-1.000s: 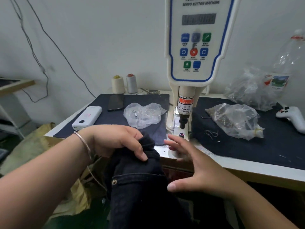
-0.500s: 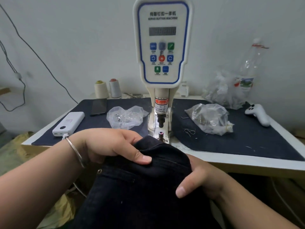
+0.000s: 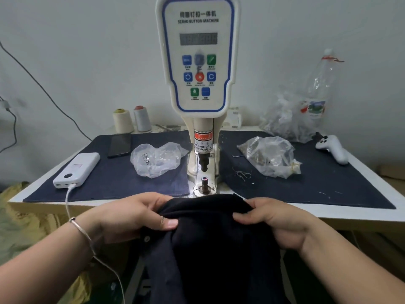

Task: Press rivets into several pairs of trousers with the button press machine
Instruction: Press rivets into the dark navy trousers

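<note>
The left hand point(image 3: 133, 213) grips the upper edge of the dark trousers point(image 3: 210, 249), thumb on top of the cloth and fingers curled under the fold; a thin bangle point(image 3: 81, 231) circles its wrist. The right hand point(image 3: 276, 220) pinches the same edge from the other side, thumb laid over the cloth and fingers tucked beneath. Between the two hands the cloth is held up as a ridge at the bench's front edge, and the rest hangs down below the bench point(image 3: 328, 213). A small metal rivet point(image 3: 146, 238) shows on the cloth just under the left thumb.

Just behind the ridge, the lower die post point(image 3: 204, 183) of the button press machine point(image 3: 198, 62) stands bare on its round base, with the black upper punch point(image 3: 203, 162) apart above it. The machine rises from the middle of the bench, and its control panel faces the camera.

On the dark mat left of the machine lie a clear plastic bag point(image 3: 156, 159), a black phone point(image 3: 120, 144) and, towards the left edge, a white power bank point(image 3: 76, 170) with a white cable point(image 3: 68, 202) running off the front edge. Two thread cones point(image 3: 131, 119) stand at the back left. Right of the machine lies a second, fuller plastic bag point(image 3: 269, 159). A white controller point(image 3: 333, 148) rests near the right edge and a clear plastic bottle point(image 3: 317, 84) stands at the back right.
</note>
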`<state>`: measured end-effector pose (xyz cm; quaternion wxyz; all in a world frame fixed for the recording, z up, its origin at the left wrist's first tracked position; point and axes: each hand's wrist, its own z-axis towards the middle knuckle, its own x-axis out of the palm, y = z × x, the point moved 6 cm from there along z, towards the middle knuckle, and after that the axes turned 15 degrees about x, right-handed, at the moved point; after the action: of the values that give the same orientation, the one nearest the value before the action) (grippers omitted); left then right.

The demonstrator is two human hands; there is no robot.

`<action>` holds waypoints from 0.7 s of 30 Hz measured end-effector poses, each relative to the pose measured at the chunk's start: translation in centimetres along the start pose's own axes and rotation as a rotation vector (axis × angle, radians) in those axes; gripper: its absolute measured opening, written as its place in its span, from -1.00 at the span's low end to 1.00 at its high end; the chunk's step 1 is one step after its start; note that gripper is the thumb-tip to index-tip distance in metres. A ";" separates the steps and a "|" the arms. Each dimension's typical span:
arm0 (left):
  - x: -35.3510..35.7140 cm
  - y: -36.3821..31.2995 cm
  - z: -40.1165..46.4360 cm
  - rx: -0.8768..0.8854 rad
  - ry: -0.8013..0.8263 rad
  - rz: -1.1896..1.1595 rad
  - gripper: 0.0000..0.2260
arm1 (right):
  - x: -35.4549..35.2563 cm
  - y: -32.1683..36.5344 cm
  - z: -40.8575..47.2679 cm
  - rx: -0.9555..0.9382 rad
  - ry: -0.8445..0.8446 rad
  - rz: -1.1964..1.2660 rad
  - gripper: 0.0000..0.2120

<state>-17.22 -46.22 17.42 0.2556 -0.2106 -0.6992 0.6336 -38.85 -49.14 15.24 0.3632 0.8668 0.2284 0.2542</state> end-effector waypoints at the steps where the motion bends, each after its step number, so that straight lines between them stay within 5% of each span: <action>1: -0.4 0.1 0.6 0.022 -0.059 0.006 -0.67 | -0.4 0.2 0.4 -0.009 -0.024 0.041 -0.74; 8: -2.5 0.6 3.7 -0.080 -0.279 0.109 -0.80 | -1.8 1.4 3.1 0.006 -0.206 0.233 -0.86; 13: -4.4 0.1 5.4 -0.079 -0.451 0.185 -0.83 | -3.0 4.6 4.1 -0.085 -0.381 0.189 -0.97; 21: -7.5 -0.4 7.7 -0.060 -0.607 0.418 -0.80 | -4.6 8.2 6.5 -0.137 -0.557 0.043 -0.87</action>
<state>-16.18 -56.87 16.61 -0.1048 -0.1587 -0.7031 0.6852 -36.66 -60.33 16.16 0.4640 0.8814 0.0840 0.0290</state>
